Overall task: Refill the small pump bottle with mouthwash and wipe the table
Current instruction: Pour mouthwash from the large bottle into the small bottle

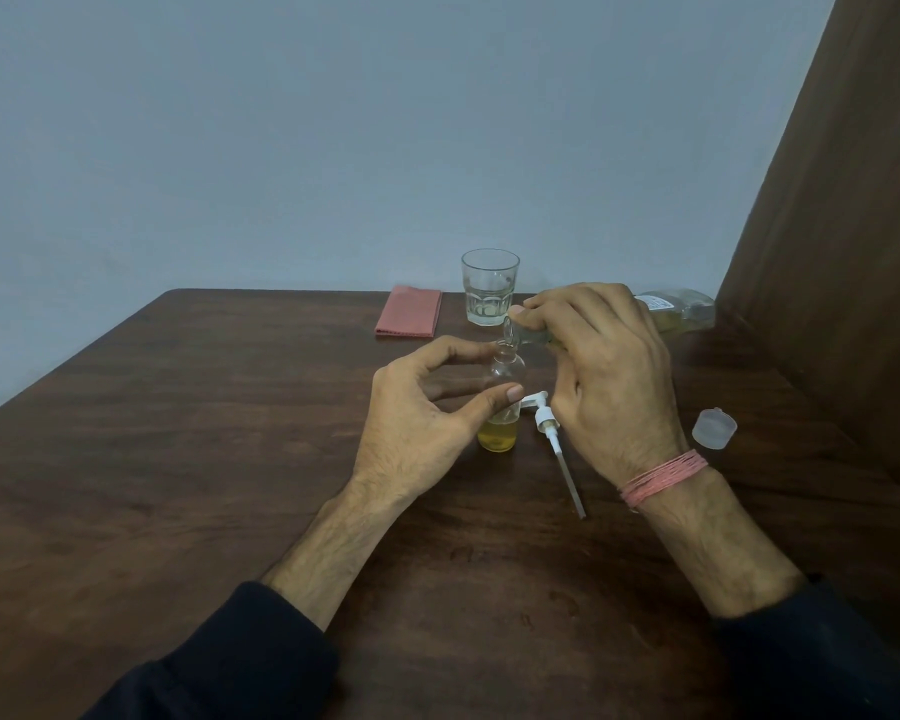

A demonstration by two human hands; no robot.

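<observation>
A small clear pump bottle (501,407) stands upright on the brown table (204,433), with yellow liquid in its bottom part. My left hand (422,423) holds it between thumb and curled fingers. My right hand (598,376) grips a large clear mouthwash bottle (679,311), tipped on its side with its neck over the small bottle's mouth. Liquid runs from the neck into the opening. The white pump head with its long tube (557,444) lies flat on the table just right of the small bottle.
A translucent cap (714,428) sits on the table to the right. A folded pink cloth (410,318) and a drinking glass (489,293) holding some clear liquid stand at the back. A brown panel (842,226) rises along the right side.
</observation>
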